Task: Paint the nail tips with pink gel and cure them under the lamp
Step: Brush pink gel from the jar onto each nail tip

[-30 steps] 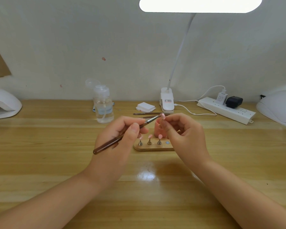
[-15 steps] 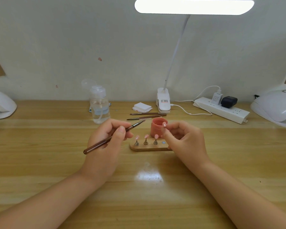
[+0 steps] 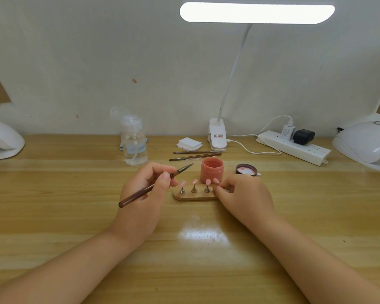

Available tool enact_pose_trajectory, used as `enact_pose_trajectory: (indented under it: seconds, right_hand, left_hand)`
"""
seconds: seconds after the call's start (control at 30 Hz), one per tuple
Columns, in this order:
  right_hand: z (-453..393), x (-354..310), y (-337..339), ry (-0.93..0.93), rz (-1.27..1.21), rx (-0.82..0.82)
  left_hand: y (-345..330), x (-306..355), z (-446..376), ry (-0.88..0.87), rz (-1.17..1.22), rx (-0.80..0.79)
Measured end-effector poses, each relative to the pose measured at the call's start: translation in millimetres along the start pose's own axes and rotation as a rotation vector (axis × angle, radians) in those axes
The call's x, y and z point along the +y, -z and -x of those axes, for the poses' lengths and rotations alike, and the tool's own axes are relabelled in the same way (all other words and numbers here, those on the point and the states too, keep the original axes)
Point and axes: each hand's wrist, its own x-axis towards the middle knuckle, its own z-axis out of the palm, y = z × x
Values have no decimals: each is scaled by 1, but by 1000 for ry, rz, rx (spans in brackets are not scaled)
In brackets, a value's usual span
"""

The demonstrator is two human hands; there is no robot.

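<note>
Left hand [image 3: 145, 189] grips brush [image 3: 154, 185], tip raised off work. Right hand [image 3: 241, 194] pinches tip [image 3: 216, 181] onto stand [image 3: 195, 196], probably seating it.

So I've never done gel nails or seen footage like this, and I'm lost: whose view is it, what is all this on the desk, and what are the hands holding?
The camera sits on the person's head, so you look down at their own two hands over a wooden desk. The left hand holds a brown brush like a pen, its bristles raised off the desk. The right hand is at the right end of a small wooden stand, its fingers pinching a pink nail tip there; three more pink tips stand on metal pegs. Behind the stand is an open pot of pink gel, its lid lying to the right. Further back: two spare brushes, a clear pump bottle, a clip-on desk lamp, a power strip, and a white curing lamp at each side edge.
</note>
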Motion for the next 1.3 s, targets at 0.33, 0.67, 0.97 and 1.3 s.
enact_pose_trajectory:
  seconds: [0.33, 0.67, 0.97, 1.3]
  right_hand:
    - [-7, -1, 33, 108, -3, 321]
    - [-25, 38, 35, 59, 200, -349]
    - [-18, 36, 25, 206, 67, -322]
    - [-8, 24, 12, 176, -130, -98]
  left_hand:
    - [2, -3, -1, -7, -12, 0]
    - [3, -4, -2, -13, 4, -7]
    - [3, -3, -1, -16, -9, -6]
    - [2, 0, 0, -15, -15, -10]
